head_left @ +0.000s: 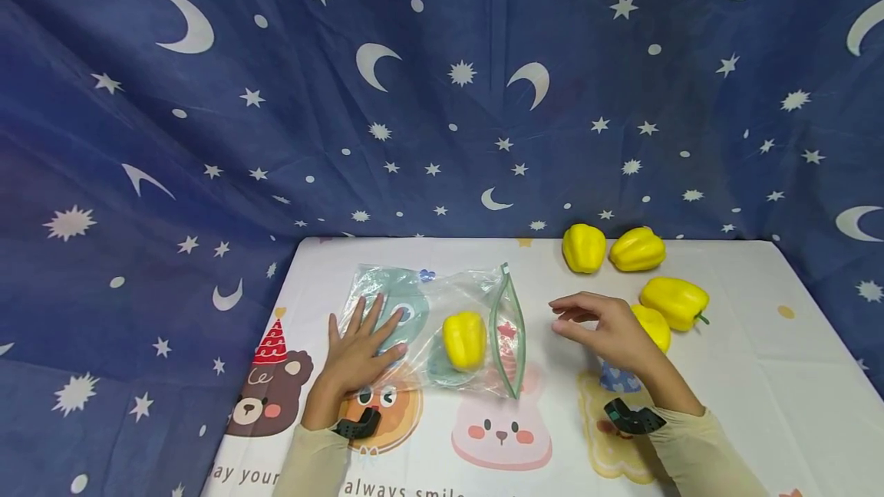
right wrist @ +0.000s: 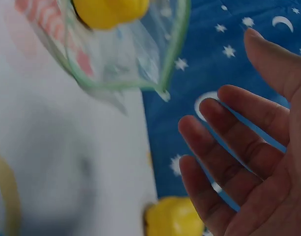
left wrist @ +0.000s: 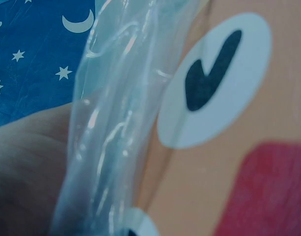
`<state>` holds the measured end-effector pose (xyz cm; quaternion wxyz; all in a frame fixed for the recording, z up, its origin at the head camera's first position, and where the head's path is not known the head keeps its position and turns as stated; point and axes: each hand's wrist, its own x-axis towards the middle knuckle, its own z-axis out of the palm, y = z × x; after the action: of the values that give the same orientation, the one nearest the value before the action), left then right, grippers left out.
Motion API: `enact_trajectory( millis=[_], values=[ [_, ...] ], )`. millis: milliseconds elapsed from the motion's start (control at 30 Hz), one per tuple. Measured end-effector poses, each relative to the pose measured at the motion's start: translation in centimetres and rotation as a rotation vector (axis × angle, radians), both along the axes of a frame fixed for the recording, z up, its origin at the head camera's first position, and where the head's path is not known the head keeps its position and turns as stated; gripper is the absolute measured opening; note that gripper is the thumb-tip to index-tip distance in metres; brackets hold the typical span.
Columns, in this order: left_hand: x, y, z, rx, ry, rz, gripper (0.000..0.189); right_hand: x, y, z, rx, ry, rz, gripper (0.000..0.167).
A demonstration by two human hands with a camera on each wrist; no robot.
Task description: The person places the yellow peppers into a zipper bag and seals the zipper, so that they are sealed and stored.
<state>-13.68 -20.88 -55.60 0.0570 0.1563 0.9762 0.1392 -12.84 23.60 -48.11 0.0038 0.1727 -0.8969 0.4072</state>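
A clear zip bag (head_left: 452,294) with a green zip edge lies flat on the table, its mouth agape toward the right. Inside it, near that mouth, sits one yellow bell pepper (head_left: 464,340). My left hand (head_left: 361,351) rests with spread fingers on the closed left part of the bag; in the left wrist view the crinkled plastic (left wrist: 111,128) stands beside the hand. Right of the bag, my right hand (head_left: 608,328) hovers with nothing in its relaxed fingers. Part of a yellow bell pepper (head_left: 651,327) shows behind the right hand.
Farther right are more yellow bell peppers: one with a green stem (head_left: 675,303), and two at the back edge, a left one (head_left: 584,248) and a right one (head_left: 638,249). The white tablecloth (head_left: 766,374) has cartoon prints. A blue star-and-moon curtain (head_left: 442,98) hangs behind the table.
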Motion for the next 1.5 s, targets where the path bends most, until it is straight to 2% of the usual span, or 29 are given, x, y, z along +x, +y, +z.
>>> enact_trajectory(
  millis=[133, 233, 467, 700, 967, 1200, 1500],
  values=[
    [0.0, 0.0, 0.0, -0.001, -0.002, 0.000, 0.072, 0.2, 1.6, 1.1, 0.153, 0.078, -0.046, 0.033],
    [0.0, 0.0, 0.1, -0.001, -0.006, 0.002, 0.073, 0.4, 2.7, 1.7, 0.242, 0.089, -0.070, 0.040],
    [0.0, 0.0, 0.0, -0.008, -0.008, 0.002, 0.072, 1.0, 5.5, 2.6, 0.376, 0.044, -0.125, 0.058],
    [0.1, 0.0, 0.1, 0.002, -0.008, 0.005, 0.072, 1.2, 7.7, 3.1, 0.505, -0.054, -0.163, 0.072],
    [0.1, 0.0, -0.1, 0.017, 0.011, 0.005, 0.071, 1.5, 9.8, 2.7, 0.531, -0.083, -0.193, 0.079],
    [0.1, 0.0, 0.0, 0.003, -0.007, 0.004, 0.072, 1.8, 11.2, 2.2, 0.529, -0.157, -0.198, 0.090],
    [0.1, -0.1, 0.1, 0.000, -0.018, 0.007, 0.072, 1.8, 11.6, 1.5, 0.517, -0.133, -0.161, 0.091]
  ],
)
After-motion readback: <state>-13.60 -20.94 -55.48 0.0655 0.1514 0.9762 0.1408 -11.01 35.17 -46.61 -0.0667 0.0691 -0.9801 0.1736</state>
